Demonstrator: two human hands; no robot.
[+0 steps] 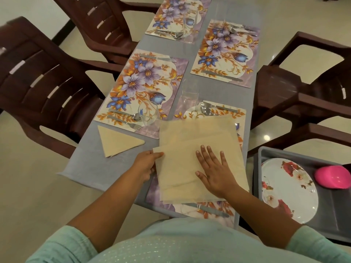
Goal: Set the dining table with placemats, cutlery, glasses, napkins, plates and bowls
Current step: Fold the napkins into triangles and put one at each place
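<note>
Right hand (212,173) flat, fingers spread, pressing beige napkin (190,147) — left hand (146,164) pinching its left corner

Dark brown plastic chairs (47,88) flank both sides of table; grey tray (330,211) at right; glossy cream floor (28,186).

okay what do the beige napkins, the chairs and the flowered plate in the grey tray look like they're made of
Beige napkins: thin, matte sheets, likely paper or light cloth; the layers beneath show faintly through, and the folded napkin keeps sharp creases. Chairs: probably moulded plastic, dark brown and glossy, with slotted one-piece backs. Flowered plate: smooth, shiny white with printed roses; melamine or ceramic, hard to tell.
</note>
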